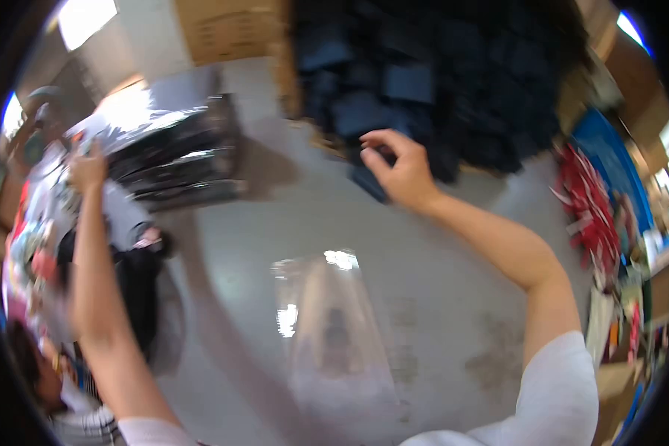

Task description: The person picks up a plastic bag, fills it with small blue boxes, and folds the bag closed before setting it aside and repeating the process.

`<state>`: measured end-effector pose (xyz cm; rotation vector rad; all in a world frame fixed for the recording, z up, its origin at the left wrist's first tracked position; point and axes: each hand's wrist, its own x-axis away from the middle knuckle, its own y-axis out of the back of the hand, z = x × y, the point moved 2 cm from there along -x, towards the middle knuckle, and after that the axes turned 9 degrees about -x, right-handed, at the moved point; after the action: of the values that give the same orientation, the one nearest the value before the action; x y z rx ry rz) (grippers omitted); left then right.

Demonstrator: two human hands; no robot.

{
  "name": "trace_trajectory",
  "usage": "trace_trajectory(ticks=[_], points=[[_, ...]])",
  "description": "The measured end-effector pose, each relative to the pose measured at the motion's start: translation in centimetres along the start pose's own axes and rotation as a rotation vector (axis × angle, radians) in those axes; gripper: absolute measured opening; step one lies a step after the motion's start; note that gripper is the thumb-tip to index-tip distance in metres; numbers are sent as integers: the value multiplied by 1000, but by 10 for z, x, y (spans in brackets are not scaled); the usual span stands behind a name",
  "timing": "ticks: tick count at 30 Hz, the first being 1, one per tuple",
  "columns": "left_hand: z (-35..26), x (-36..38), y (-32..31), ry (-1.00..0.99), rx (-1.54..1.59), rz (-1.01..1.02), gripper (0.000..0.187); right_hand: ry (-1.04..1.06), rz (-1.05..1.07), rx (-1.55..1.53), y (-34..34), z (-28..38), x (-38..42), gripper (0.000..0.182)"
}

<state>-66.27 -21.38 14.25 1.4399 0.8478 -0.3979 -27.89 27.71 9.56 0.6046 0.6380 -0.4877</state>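
My right hand (pixel 405 171) is at the front edge of a large heap of dark blue folded cloth pieces (pixel 409 82). Its thumb and fingers are curved and apart, with dark material showing in the gap. Just below the hand, one dark blue piece (pixel 368 183) sticks out over the table. On the far left, my left hand (pixel 89 167) is raised beside a stack of dark packages in shiny clear plastic (pixel 186 152); blur hides whether its fingers hold anything. A clear plastic bag (pixel 334 320) lies flat on the grey table (pixel 238 245) before me.
A cardboard box (pixel 227 30) stands at the back. A black item (pixel 137 290) lies at the table's left side. Another person (pixel 37 364) is at the lower left. On the right are a red and white bundle (pixel 591 212) and a blue tub (pixel 617 163).
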Motion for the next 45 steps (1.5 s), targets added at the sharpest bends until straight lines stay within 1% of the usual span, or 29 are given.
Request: trace_trajectory(ticks=[1,2,4,5,6,8,9,10,12,14,16,19,20,21,23,25,26,28,33,34,36,37,38,39,40,42,43,44,45], points=[[-7,-20,-24,-299,183,-411,55,-32,-101,101,49,-16,16,16],[-55,9,30,-347,410,-450,55,-36,-231,214,99,-29,29,12],[-150,69,86,-462,896,-142,57,-91,-485,424,213,-87,54,10],[-193,96,101,-485,992,-56,60,-99,-591,632,269,-113,67,16],[-237,119,102,-510,1080,33,64,-343,-738,665,310,-122,77,25],[-304,143,79,-235,1227,336,74,-431,-784,930,397,-175,108,32],[-326,153,74,-155,1228,363,71,-418,-792,917,415,-175,112,32],[-340,155,73,-80,1222,383,69,-496,-757,844,422,-172,122,33],[-351,152,73,15,1062,713,61,-565,-747,747,433,-183,128,35],[-362,135,49,-227,662,275,55,-677,-677,670,445,-197,138,38],[-369,133,50,-438,547,59,51,-623,-761,585,461,-246,137,40],[-364,140,55,-423,622,66,49,-420,-823,377,468,-277,100,51],[-358,139,50,-395,653,124,50,-453,-828,389,463,-271,82,50],[-354,139,49,-396,605,53,53,-492,-819,396,460,-267,65,50],[-348,130,46,-452,536,30,57,-639,-611,314,479,-307,43,50],[-346,134,57,-445,498,24,56,-766,-722,642,480,-314,24,47],[-345,134,61,-430,517,35,56,-769,-708,635,479,-310,22,47],[-342,133,51,-391,491,45,56,-489,-439,937,474,-292,23,42],[-345,112,27,-360,344,104,52,-131,-379,1112,440,-244,71,22],[-344,117,31,-318,340,124,51,-157,-329,1087,435,-228,89,20],[-340,145,58,-317,384,113,50,-314,-344,802,462,-253,132,23],[-330,158,63,-421,329,60,49,-315,-346,801,483,-279,148,23],[-320,167,69,-521,280,-5,47,-158,-371,721,505,-307,156,27],[-312,184,94,-454,414,86,46,0,-398,641,511,-329,163,33],[-299,200,116,-381,540,185,44,8,-405,639,501,-349,172,33],[-284,212,104,-229,727,290,39,-160,-427,404,479,-388,183,39],[-276,208,62,-229,698,292,44,-249,-434,289,473,-392,193,43],[-269,222,48,-149,706,258,64,-339,-440,179,477,-383,205,47],[-261,238,50,-27,570,357,80,-613,-611,111,461,-353,215,51]])
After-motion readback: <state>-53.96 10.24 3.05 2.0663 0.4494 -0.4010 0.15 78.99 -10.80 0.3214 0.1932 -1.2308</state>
